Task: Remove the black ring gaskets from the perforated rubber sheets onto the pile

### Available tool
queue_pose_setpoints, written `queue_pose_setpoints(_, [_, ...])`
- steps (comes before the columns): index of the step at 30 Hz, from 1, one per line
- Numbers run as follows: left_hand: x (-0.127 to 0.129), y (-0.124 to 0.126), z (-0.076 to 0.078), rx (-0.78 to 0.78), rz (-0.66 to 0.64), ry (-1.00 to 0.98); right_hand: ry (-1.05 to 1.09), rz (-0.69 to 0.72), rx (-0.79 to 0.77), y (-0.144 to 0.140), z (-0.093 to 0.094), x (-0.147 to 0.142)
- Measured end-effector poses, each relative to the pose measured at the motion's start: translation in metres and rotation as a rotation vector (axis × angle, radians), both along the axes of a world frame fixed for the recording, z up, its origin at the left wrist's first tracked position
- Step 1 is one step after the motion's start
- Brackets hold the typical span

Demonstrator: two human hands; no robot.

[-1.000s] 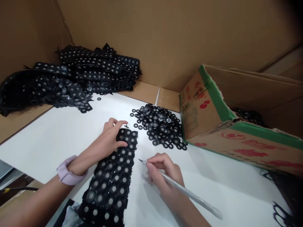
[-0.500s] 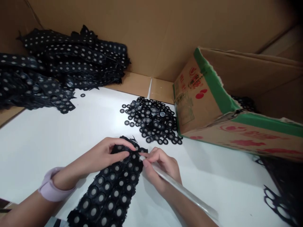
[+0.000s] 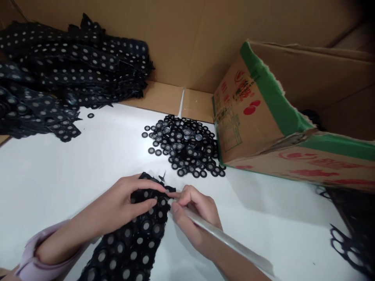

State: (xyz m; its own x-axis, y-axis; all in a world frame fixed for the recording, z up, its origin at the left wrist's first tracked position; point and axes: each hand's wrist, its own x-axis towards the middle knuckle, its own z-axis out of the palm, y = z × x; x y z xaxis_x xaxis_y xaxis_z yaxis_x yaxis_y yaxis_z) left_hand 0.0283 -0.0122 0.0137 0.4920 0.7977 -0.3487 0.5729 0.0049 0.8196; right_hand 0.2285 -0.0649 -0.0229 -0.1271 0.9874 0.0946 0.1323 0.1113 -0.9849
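My left hand [image 3: 123, 205] presses down on the far end of a black sheet of round pieces with pale centres [image 3: 133, 242], which lies on the white table top [image 3: 58, 175]. My right hand [image 3: 193, 216] holds a thin silver pointed tool [image 3: 222, 238] like a pen. Its tip touches the sheet's far right corner, right beside my left fingertips. A loose pile of small black rings [image 3: 184, 146] lies a short way beyond both hands.
A heap of black dotted sheets [image 3: 67, 70] fills the far left. A tilted cardboard box with green edges [image 3: 263, 125] stands at the right, close to the ring pile. Brown cardboard walls [image 3: 190, 39] close off the back. Black cut-out scrap [image 3: 348, 246] lies at the right edge.
My right hand moved left with the tool, from off the sheet to its far right corner. My left hand stayed on the sheet's end. The view shifted, so the sheet sits lower in frame.
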Motion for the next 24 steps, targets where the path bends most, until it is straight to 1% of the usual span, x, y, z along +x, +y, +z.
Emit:
queue_pose_setpoints(6, [-0.003, -0.001, 0.002, -0.118, 0.021, -0.087, -0.029, -0.009, 0.005, 0.000, 0.002, -0.001])
queue_pose_setpoints(8, [-0.003, -0.003, -0.001, -0.154, 0.082, -0.079, -0.067, -0.001, 0.003, 0.000, 0.003, -0.001])
queue_pose_setpoints(10, [-0.004, -0.004, -0.005, -0.165, 0.159, -0.031, -0.097, 0.008, 0.016, 0.000, 0.001, -0.002])
queue_pose_setpoints(12, [-0.003, -0.005, -0.008, -0.143, 0.219, 0.025, -0.111, 0.003, 0.055, 0.000, -0.002, -0.004])
queue_pose_setpoints(14, [-0.003, -0.006, -0.009, -0.134, 0.253, 0.046, -0.115, -0.017, 0.118, 0.001, -0.008, -0.007])
queue_pose_setpoints(18, [-0.002, -0.005, -0.006, -0.202, 0.311, 0.015, -0.121, -0.063, 0.222, 0.001, -0.016, -0.012])
queue_pose_setpoints(21, [-0.002, -0.005, -0.002, -0.249, 0.344, 0.018, -0.136, -0.080, 0.243, 0.001, -0.017, -0.013])
queue_pose_setpoints(24, [-0.003, -0.006, -0.001, -0.258, 0.339, 0.001, -0.143, -0.083, 0.242, 0.001, -0.017, -0.013])
